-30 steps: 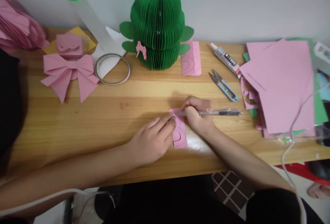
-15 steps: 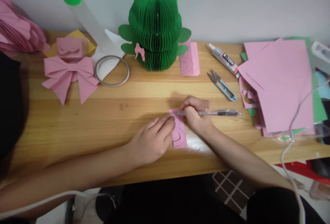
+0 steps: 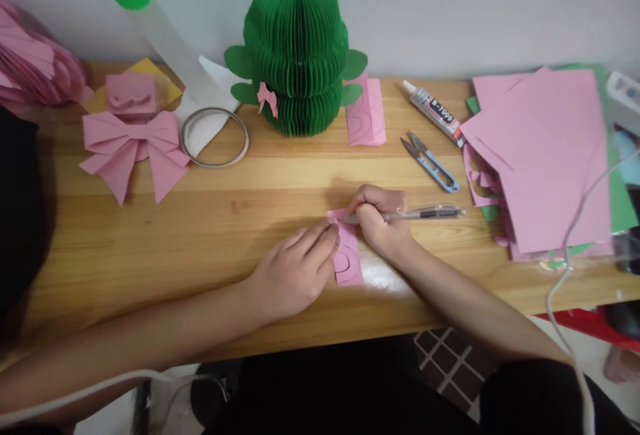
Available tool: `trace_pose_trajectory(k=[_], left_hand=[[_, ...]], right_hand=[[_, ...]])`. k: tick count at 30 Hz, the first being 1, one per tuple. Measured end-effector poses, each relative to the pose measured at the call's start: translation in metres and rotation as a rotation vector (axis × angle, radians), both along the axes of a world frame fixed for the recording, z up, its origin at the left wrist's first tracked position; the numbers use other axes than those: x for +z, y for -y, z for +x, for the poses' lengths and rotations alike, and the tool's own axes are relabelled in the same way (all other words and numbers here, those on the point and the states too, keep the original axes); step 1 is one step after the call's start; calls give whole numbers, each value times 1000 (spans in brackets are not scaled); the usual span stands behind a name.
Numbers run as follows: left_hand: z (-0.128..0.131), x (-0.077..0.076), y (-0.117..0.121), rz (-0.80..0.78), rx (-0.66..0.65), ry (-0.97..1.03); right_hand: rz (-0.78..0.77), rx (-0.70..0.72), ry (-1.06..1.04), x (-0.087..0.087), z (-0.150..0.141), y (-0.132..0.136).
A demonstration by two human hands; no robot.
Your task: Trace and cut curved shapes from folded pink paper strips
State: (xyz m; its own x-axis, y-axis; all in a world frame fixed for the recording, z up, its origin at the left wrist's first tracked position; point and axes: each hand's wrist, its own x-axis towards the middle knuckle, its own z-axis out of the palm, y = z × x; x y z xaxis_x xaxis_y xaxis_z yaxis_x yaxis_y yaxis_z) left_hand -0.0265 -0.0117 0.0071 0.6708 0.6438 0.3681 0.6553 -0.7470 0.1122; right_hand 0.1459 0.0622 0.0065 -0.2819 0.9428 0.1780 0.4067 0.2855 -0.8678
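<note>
A small strip of pink paper [image 3: 352, 263] with curved lines drawn on it lies on the wooden table [image 3: 125, 241]. My left hand [image 3: 296, 269] rests at the strip's left side, its outstretched fingertips pressing that edge down; the thumb is hidden. In my right hand [image 3: 379, 220] is a clear ballpoint pen [image 3: 430, 212], pinched near its tip. The tip touches the upper part of the strip, and the pen's back end points right. Thread snips [image 3: 431, 163] lie beyond my right hand, below a tube of glue [image 3: 436, 113].
A green honeycomb paper figure [image 3: 300, 55] stands at the back, beside folded pink paper [image 3: 375, 111]. Stacked pink sheets [image 3: 555, 161] lie right. A tape roll [image 3: 239, 155] and pink paper bow [image 3: 135, 141] lie left. A white cable [image 3: 553, 295] crosses the table's right front edge.
The whole view has shifted slightly. Both hands keep their places on the strip, and the pen's back end has tilted up a little.
</note>
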Motion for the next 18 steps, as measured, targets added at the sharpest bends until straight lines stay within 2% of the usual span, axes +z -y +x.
trace_pose_trajectory(k=[18], left_hand=[[1,4,-3,38,6,-28]], right_hand=[[-3,17,17,1,1,0]])
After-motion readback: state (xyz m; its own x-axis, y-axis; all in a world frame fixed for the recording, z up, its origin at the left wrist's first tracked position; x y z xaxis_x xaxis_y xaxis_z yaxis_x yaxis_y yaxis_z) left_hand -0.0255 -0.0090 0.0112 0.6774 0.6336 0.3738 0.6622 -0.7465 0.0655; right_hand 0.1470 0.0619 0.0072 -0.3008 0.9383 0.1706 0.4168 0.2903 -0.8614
